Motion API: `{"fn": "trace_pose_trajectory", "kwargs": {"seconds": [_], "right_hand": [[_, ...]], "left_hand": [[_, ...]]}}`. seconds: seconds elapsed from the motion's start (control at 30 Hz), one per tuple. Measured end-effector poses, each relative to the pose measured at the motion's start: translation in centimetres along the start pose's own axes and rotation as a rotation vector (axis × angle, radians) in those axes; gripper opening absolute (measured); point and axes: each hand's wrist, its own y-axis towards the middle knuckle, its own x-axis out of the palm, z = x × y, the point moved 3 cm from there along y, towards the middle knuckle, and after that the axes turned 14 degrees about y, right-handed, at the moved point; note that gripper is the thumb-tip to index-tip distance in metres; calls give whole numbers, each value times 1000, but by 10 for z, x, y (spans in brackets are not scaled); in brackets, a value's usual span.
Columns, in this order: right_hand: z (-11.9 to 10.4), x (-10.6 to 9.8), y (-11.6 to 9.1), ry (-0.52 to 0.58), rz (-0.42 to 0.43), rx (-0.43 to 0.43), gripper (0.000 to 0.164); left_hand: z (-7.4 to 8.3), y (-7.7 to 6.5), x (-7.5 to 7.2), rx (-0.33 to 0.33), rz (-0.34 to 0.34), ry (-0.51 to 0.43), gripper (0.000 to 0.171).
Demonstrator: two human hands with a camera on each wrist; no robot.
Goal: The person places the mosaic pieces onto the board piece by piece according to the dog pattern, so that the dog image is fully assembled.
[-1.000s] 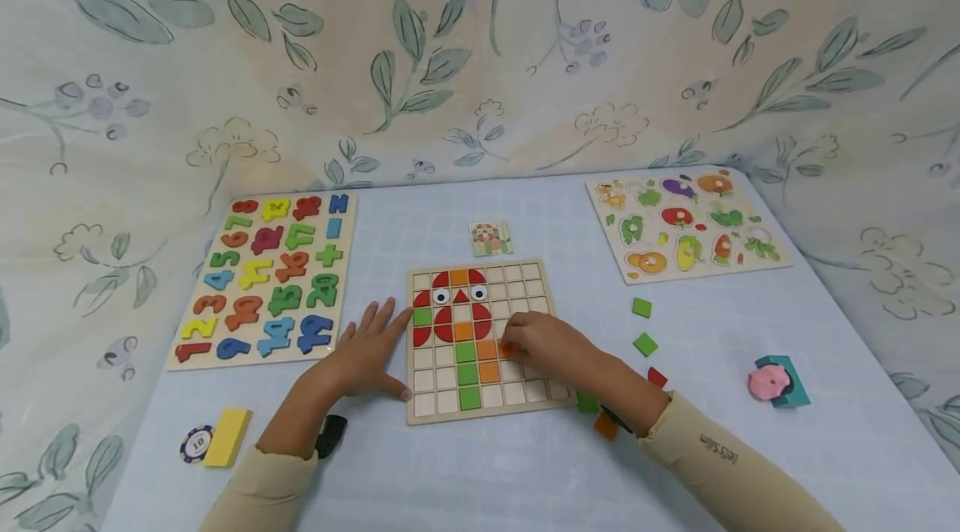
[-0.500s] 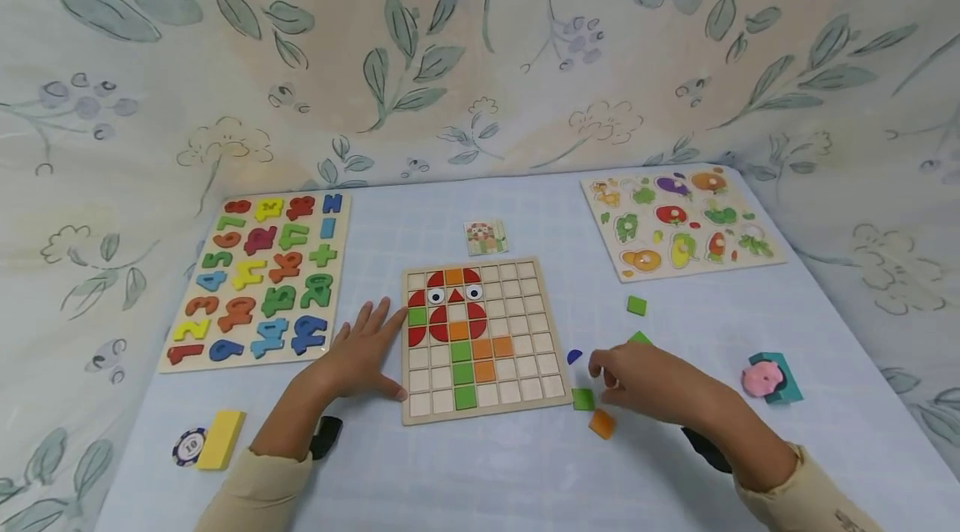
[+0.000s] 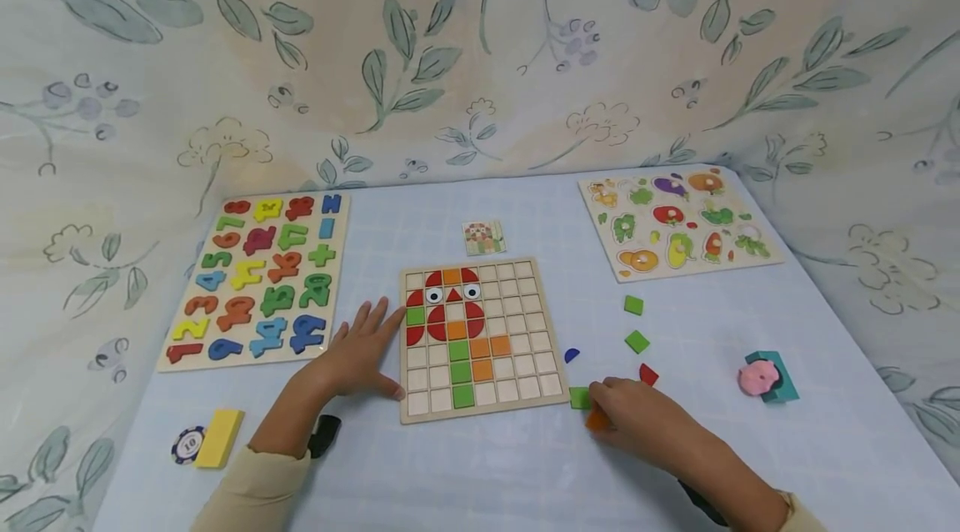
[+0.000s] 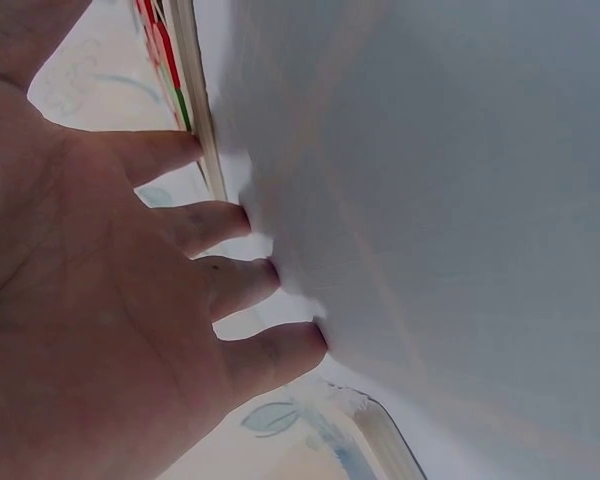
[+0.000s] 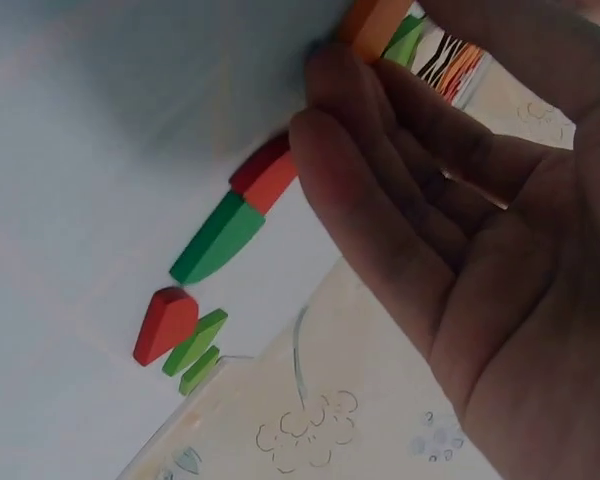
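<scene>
A wooden grid board (image 3: 517,299) lies mid-table, with red, green and orange tiles and two eye pieces set in its left part. My left hand (image 3: 357,363) rests at its left edge, fingers spread; in the left wrist view the fingertips (image 4: 310,340) reach down to the tabletop and one finger meets the board's side. Off the lower right corner of the board, my right hand (image 3: 643,417) pinches an orange square tile (image 3: 597,419), its side also showing between the fingers in the right wrist view. A green square tile (image 3: 579,398) lies right beside these fingers.
Loose right-side pieces include a blue half-round (image 3: 572,355), a red piece (image 3: 648,374) and green squares (image 3: 637,341). Behind the board is a picture card (image 3: 484,238). A number puzzle (image 3: 337,223), vegetable puzzle (image 3: 626,269), yellow block (image 3: 220,439), poker chip (image 3: 188,445) and pink-and-teal toy (image 3: 760,378) surround it.
My right hand has let go of an orange tile in the grid, moved right and down off the board, and pinched another orange square. The left hand stays at the board's edge.
</scene>
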Motion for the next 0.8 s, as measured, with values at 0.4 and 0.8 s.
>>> {"fn": "trace_pose_trajectory", "kwargs": {"seconds": [0.4, 0.8], "right_hand": [[-36, -24, 22, 92, 105, -302, 27], [-70, 5, 70, -84, 246, -485, 22]], "left_hand": [[-2, 1, 1, 1, 1, -5, 118], [-3, 2, 2, 7, 13, -4, 118]]}}
